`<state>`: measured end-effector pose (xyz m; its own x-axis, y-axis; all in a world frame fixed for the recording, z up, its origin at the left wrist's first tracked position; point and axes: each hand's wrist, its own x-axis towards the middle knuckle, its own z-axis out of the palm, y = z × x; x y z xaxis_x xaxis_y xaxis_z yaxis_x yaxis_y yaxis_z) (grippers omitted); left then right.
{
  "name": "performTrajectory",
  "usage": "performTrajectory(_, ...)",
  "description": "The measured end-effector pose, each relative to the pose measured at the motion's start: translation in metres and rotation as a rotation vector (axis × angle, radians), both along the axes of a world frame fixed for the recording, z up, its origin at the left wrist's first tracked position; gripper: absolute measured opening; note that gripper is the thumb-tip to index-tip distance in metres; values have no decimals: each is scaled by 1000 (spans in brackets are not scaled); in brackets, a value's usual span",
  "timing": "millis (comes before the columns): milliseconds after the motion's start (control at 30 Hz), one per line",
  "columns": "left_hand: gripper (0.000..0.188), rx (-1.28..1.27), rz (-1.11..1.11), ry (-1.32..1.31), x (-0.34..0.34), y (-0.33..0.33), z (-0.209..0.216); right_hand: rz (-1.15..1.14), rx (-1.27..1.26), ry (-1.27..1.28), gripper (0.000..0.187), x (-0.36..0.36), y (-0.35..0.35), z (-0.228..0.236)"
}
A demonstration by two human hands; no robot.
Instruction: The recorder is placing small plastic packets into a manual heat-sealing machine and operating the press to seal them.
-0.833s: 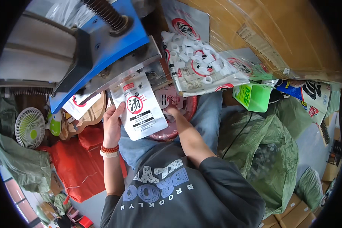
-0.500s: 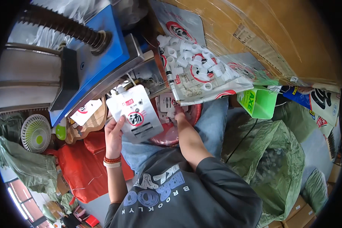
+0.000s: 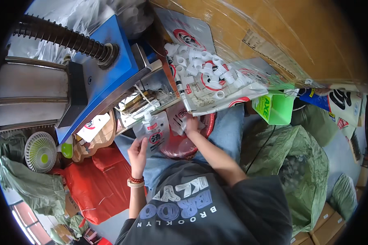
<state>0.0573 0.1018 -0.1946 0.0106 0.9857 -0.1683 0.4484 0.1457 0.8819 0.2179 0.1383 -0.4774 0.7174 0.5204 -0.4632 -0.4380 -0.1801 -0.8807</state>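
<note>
My left hand (image 3: 138,157) pinches the lower edge of a white printed spout pouch (image 3: 152,130), thumb on its face. The pouch is upright with its white plastic spout (image 3: 147,117) at the top, close to the lower part of a blue machine (image 3: 104,69). My right hand (image 3: 191,125) is closed on another printed pouch (image 3: 176,119) over a red basin (image 3: 210,121) on my lap. Its fingertips are partly hidden behind that pouch. More clear or pale plastic lies in the basin.
Loose white spouts (image 3: 198,67) lie heaped on printed pouch film to the far right. A green plastic container (image 3: 281,109) hangs beside it, above an open green sack (image 3: 310,163). At left are a small fan (image 3: 41,152) and a red bag (image 3: 96,185). A large cardboard box (image 3: 274,36) stands behind.
My left hand has moved right and nearer with its pouch, which now tilts and shows its spout clear of the machine. My right hand has lifted a pouch slightly from the basin.
</note>
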Motion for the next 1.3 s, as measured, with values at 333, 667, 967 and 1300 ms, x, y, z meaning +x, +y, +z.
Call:
performTrajectory(333,49,148,-290,109,37,-14,13,625,406,152,40,121,-147,233)
performTrajectory(667,27,-118,-222,-477,27,-54,98,703,580,329,45,76,-134,318)
performTrajectory(967,21,432,-309,-228,-7,-78,123,776,722,272,48,55,-140,348)
performTrajectory(1300,34,321,-53,-523,-17,-94,113,792,729,174,20,37,-137,365)
